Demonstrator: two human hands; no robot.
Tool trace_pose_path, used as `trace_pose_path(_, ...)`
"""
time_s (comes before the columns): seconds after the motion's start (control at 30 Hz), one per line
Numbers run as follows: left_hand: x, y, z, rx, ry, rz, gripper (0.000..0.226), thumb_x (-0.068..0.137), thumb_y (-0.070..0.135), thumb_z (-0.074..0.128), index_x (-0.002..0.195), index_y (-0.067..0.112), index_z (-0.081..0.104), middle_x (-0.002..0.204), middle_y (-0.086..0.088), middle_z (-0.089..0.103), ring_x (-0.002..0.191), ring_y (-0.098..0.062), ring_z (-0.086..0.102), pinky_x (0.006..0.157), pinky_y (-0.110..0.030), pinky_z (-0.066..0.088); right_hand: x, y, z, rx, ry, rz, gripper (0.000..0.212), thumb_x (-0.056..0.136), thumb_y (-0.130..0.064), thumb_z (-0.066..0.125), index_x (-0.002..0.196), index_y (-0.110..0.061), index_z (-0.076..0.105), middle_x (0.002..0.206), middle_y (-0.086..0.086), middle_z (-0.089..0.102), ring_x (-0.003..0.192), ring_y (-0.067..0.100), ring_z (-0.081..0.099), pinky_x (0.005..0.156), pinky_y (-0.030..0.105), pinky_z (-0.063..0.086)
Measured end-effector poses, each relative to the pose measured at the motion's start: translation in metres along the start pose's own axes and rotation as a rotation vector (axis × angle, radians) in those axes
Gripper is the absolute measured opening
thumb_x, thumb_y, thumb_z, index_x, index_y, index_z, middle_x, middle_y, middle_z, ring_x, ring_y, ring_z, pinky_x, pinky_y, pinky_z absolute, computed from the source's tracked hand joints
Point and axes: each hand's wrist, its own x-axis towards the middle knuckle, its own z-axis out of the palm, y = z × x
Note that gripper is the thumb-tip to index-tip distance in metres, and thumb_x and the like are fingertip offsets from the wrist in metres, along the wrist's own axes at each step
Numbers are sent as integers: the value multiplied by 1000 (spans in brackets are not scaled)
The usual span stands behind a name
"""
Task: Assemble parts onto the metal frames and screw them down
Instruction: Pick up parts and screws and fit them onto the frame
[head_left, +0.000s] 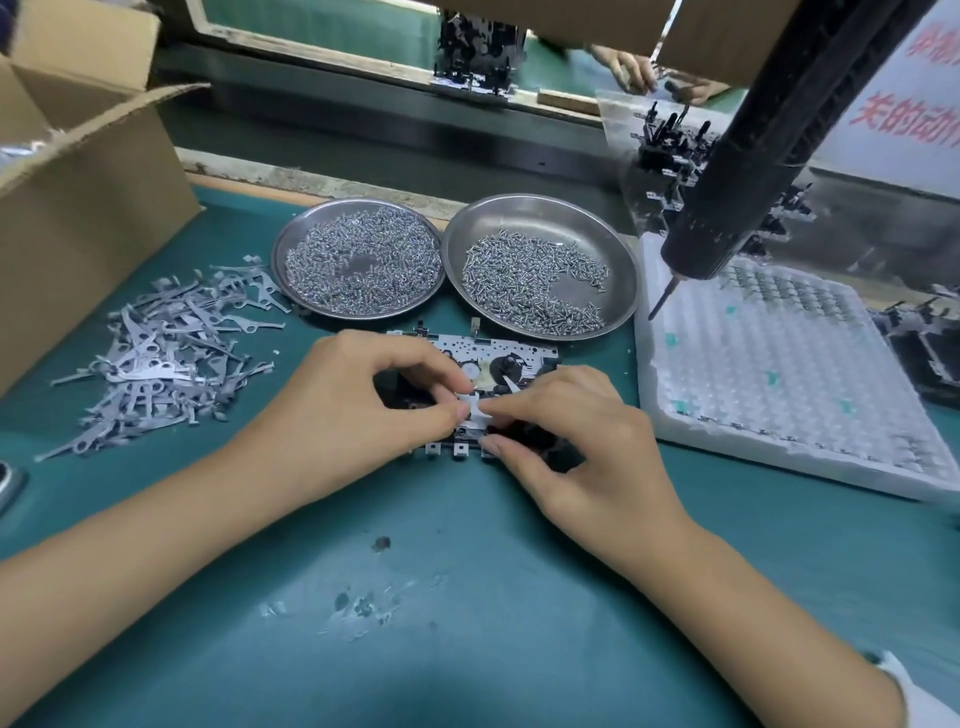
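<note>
Two bare hands meet over a metal frame (498, 358) lying flat on the green mat (467, 597), and everything else is placed from that frame. Nearest the camera, in front of the frame, the mat shows pale scuffs and a small dark speck. The left hand (358, 410) has curled fingers, and its thumb and forefinger pinch a small pale strip part (474, 405) at the frame's middle. The right hand (576, 436) pinches the same strip from the other side, its other fingers curled down on the frame's near right corner. To the left of the frame lies a loose pile of thin grey metal levers (166, 358); further left stands an open cardboard box (88, 208). Just behind the frame sit two round steel dishes touching each other, the left dish (291, 239) heaped with tiny screws and the right dish (623, 270) holding slightly longer screws. Right of the frame lies a white blister tray (779, 384), and above it hangs a black electric screwdriver (727, 208), its bit pointing down at the tray's far left edge. Far behind, another person's hands (639, 67) work beyond a conveyor rail
</note>
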Motion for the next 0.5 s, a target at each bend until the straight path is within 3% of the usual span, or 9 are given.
trace_pose_path(0.17,0,0,0,29,-15,12,16,73,13,75,77,29,73,72,12,70,72,-1,63,70,-7,44,-4,-5,6,-60,58,24,11,82,-11,68,87,-3,74,89,8,63,80,24,60,73,36,51)
trace_pose_path(0.3,-1,-1,3,15,-8,18,15,74,15,76,76,29,73,71,13,69,70,1,62,66,-4,42,-5,-6,9,-175,73,6,7,81,-5,66,79,1,70,86,10,64,77,31,60,72,43,48)
trace_pose_path(0.5,0,-5,7,-18,8,2,16,75,11,76,75,26,72,66,8,69,61,2,58,61,-5,43,-4,-7,11,-154,80,31,7,81,-3,65,78,1,70,84,10,64,76,30,59,73,40,48)
